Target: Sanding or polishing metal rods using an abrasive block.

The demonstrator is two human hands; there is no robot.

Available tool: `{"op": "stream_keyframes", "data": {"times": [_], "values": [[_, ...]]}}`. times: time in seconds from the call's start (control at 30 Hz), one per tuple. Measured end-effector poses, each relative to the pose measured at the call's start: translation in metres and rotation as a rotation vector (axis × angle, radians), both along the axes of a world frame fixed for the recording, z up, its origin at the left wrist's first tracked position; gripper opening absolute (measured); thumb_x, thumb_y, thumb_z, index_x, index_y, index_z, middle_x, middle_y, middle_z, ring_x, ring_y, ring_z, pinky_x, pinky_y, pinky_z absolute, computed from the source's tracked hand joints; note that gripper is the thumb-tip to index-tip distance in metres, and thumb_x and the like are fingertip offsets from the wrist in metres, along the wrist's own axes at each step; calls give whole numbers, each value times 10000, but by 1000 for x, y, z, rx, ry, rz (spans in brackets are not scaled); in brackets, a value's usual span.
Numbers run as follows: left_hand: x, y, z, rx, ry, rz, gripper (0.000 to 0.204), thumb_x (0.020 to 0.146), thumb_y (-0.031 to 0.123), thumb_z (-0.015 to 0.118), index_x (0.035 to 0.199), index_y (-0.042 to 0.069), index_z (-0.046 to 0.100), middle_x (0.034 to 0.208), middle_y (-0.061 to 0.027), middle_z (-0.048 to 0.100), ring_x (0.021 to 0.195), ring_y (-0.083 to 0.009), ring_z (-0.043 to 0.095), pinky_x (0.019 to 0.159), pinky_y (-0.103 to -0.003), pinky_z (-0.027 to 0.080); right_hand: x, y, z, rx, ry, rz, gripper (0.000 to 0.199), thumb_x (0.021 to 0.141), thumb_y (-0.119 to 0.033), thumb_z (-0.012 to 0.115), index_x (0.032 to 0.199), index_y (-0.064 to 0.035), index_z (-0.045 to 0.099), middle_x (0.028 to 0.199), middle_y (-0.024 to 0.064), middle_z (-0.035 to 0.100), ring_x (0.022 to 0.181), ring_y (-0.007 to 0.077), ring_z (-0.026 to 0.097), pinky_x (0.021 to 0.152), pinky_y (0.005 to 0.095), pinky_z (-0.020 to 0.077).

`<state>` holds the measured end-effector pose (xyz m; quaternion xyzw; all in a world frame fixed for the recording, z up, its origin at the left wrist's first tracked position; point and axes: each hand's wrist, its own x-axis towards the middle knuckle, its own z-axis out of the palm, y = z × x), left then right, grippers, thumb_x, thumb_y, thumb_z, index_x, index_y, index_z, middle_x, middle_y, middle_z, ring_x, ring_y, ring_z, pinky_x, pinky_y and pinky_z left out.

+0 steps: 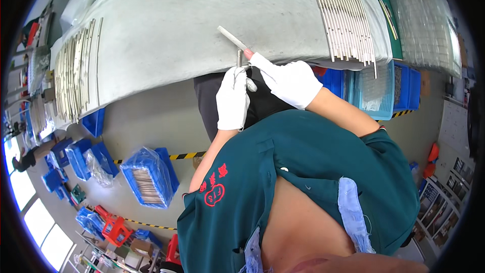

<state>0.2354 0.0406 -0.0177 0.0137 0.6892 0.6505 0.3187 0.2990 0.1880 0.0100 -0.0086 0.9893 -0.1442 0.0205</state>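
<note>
Both my hands wear white gloves and meet at the front edge of a table covered in pale cloth [166, 25]. My left hand [233, 98] is closed around a slim metal rod [239, 57], whose end sticks up past the fingers. A bare fingertip shows from the glove of my right hand [290, 82]. That hand pinches a narrow whitish strip [230, 36], which slants up and left over the cloth, close to the rod's tip. Its exact kind is unclear. The rod's lower part is hidden by my left hand.
Metal rods lie in a row at the table's left [76, 71] and another row at its right [346, 20]. Clear plastic trays [424, 20] sit at the far right. Blue bins [406, 87] stand below the right side; a bagged blue crate of rods [146, 184] is on the floor.
</note>
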Motion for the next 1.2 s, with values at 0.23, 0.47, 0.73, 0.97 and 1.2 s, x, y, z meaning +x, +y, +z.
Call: {"op": "stream_keyframes", "data": {"times": [0.23,0.47,0.73,0.97,1.2], "values": [[1,1,0,-20,-42,5,229,920,179,444,1039,8,541,647,-39,568,526,-93,480,521,-234,398,8,3,2,-36,5,-29,593,837,-152,484,1389,-188,271,515,53,534,367,213,489,370,325,400],[0,2,0,-83,-12,-7,230,917,186,447,1032,16,551,637,-37,567,499,-89,467,510,-232,391,22,14,-21,-10,95,20,393,801,-98,536,1193,-68,524,865,100,641,372,179,481,355,296,389],[2,3,-2,-51,-3,12,224,914,178,447,1036,17,544,634,-18,559,455,-59,401,464,-214,350,15,10,-7,-41,17,-20,532,826,-110,506,1338,-188,388,537,31,546,350,188,465,362,299,390],[3,2,1,-3,-88,46,226,922,180,441,1038,16,543,634,-14,548,441,-53,372,445,-209,327,17,6,-6,-41,28,-18,553,843,-126,487,1369,-193,331,475,33,489,349,193,466,358,305,383],[3,2,2,67,-84,38,240,932,195,437,1050,8,529,636,-10,532,461,-37,353,440,-191,302,4,-2,-7,-67,105,-54,549,849,-134,484,1373,-181,326,492,44,500,345,194,467,358,309,383]]}}
